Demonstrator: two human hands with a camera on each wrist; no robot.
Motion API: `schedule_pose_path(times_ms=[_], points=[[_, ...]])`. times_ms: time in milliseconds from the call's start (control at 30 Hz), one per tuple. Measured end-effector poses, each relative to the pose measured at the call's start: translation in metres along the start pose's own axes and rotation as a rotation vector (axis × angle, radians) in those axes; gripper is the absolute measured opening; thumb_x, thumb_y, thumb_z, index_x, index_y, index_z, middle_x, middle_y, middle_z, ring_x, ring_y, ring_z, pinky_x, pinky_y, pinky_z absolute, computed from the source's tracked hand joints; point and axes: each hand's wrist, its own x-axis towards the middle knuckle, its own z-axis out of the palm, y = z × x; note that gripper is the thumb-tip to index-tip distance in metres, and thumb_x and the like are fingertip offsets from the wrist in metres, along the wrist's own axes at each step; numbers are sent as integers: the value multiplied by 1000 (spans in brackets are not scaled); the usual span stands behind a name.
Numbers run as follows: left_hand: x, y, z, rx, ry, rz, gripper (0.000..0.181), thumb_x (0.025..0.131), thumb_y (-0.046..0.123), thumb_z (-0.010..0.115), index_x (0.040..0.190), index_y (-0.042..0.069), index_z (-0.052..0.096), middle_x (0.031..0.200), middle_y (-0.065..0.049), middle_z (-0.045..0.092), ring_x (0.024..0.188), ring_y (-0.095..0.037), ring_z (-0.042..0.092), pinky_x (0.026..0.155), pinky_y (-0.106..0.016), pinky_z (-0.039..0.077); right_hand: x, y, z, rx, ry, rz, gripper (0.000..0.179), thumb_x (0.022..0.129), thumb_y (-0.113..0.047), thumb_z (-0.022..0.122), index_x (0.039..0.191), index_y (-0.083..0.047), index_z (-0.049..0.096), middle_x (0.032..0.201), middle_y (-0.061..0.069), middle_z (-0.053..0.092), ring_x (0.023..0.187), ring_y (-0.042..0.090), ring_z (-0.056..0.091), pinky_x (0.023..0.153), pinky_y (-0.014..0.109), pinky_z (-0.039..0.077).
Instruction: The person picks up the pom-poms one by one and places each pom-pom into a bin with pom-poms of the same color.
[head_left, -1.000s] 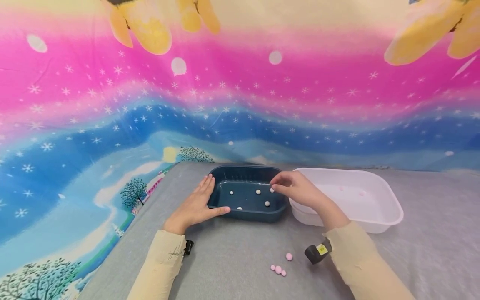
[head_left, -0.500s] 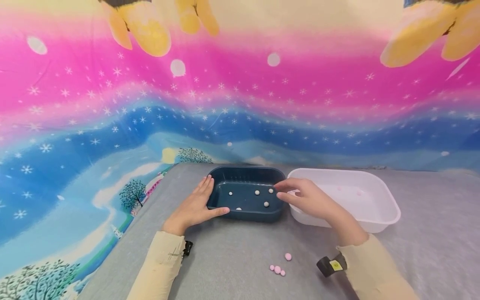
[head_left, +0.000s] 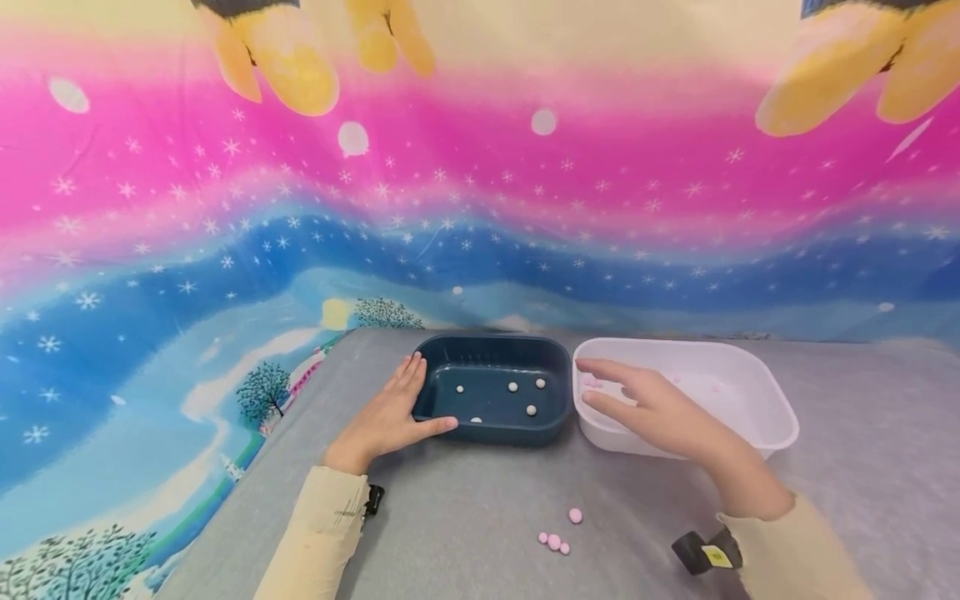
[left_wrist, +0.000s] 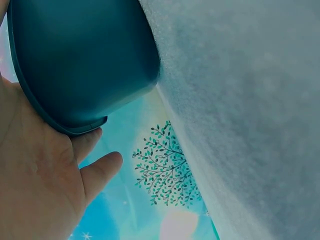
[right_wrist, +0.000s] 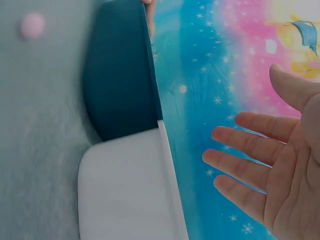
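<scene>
My left hand rests on the left end of a dark teal basin, its fingers straight along the rim. In the left wrist view the palm lies against that basin's rim. Several small white balls lie inside the basin. My right hand hovers over the left part of a white basin, fingers spread and holding nothing. The right wrist view shows its fingers extended above the rim. Small pink balls lie in the white basin, partly behind the right hand.
Several pink balls lie on the grey cloth in front of the basins, three of them side by side. The two basins stand next to each other. A patterned backdrop hangs behind them.
My right hand has moved right, from a white ball at the teal basin's right end to above the white basin, and its fingers have spread. The white ball stays in the teal basin. The left hand keeps its place.
</scene>
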Motion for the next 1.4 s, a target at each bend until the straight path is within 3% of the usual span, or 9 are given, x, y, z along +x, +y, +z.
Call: schedule_pose_path(times_ms=[500,567,633,700,733,833,933,1000,1400], points=[[0,3,0,8,-10,-7,116,81,77,59,160,9,8,169,-5,1,157,-25,0,124,-53,17,-41,13,-20,-122,9,27,76,97,-39,62,160,-22,23,164,12,27,148,44,27,110,70,27],[0,3,1,6,-11,-4,116,82,77,58,160,9,8,169,-6,1,157,-25,0,124,-54,17,-48,22,-25,-134,21,24,76,98,-37,62,160,-23,21,165,13,25,150,44,23,119,60,23],[0,3,1,4,-12,-9,116,82,76,58,160,9,8,169,-5,1,157,-25,0,124,-53,17,-54,31,-29,-140,34,17,77,98,-34,62,161,-23,19,166,13,22,151,44,20,126,39,14],[-1,2,1,-2,-7,-10,116,82,76,59,160,8,8,169,-5,0,157,-25,-1,124,-54,17,-57,39,-32,-138,43,22,77,99,-32,61,161,-27,15,167,10,17,153,39,15,121,16,5],[-1,2,1,-5,-4,-7,115,82,75,59,160,8,8,169,-6,1,157,-26,-1,124,-54,17,-58,43,-34,-131,46,21,78,99,-30,60,161,-27,13,168,9,15,154,38,13,121,16,4],[-2,2,0,0,2,-6,116,82,75,60,160,8,8,169,-6,1,157,-25,-1,124,-53,17,-62,50,-40,-90,54,38,79,100,-27,59,161,-32,8,169,6,7,156,31,3,127,43,5],[-2,1,0,4,4,-6,116,81,75,60,160,8,8,169,-5,1,157,-24,-1,124,-53,17,-66,55,-44,-70,72,36,79,101,-25,57,161,-32,5,169,6,3,156,25,-7,115,73,0],[-2,1,0,5,6,-5,116,81,76,60,160,8,8,169,-5,2,157,-24,0,124,-53,18,-69,59,-46,-81,90,44,79,101,-25,56,161,-33,5,169,4,1,155,18,-13,115,73,-6],[-1,1,0,17,9,6,116,82,75,59,160,7,9,169,-6,2,157,-25,1,124,-52,19,-93,88,-58,-227,156,114,89,97,-29,62,162,-25,1,168,12,-8,150,39,-24,103,76,-21]])
